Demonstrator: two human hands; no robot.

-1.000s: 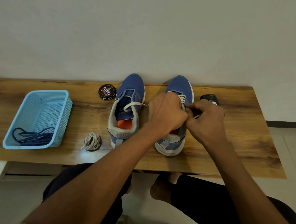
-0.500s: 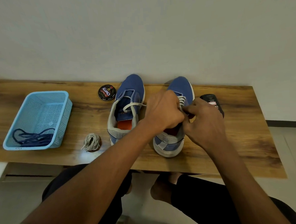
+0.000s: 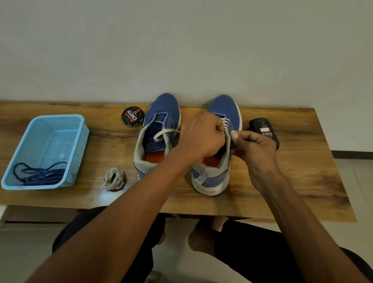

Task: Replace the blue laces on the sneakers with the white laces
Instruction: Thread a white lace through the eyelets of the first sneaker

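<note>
1. Two blue sneakers stand side by side on a wooden table (image 3: 291, 179), toes toward the wall, heels toward the person.
2. The right sneaker (image 3: 213, 176) carries a white lace (image 3: 225, 123) crossing its upper eyelets near the toe; both hands work over its tongue.
3. The left hand (image 3: 200, 138) sits above the shoe's opening, fingers curled into a tight fist at the lacing. It seems to pinch the lace there, but the grip is hidden behind the knuckles.
4. The right hand (image 3: 255, 146) comes in from the shoe's right side, thumb and forefinger closed narrowly together at the eyelet edge, pinching what looks like the lace end; the other fingers are folded under.
5. The left sneaker (image 3: 160, 121) has no hand on it. A loose white lace (image 3: 164, 133) lies across its tongue, one run trailing toward the left hand. An orange insole shows inside each shoe.
6. A coiled spare lace (image 3: 114, 178), pale grey-white, lies on the table just left of the left sneaker's heel.
7. The blue laces (image 3: 39, 174) lie in a tangle in the near end of a light blue basket (image 3: 77, 134) at the table's left.
8. A round polish tin (image 3: 133, 116) sits near the left sneaker's toe; a dark polish bottle (image 3: 265, 130) lies just right of the right sneaker, partly behind the right hand.
</note>
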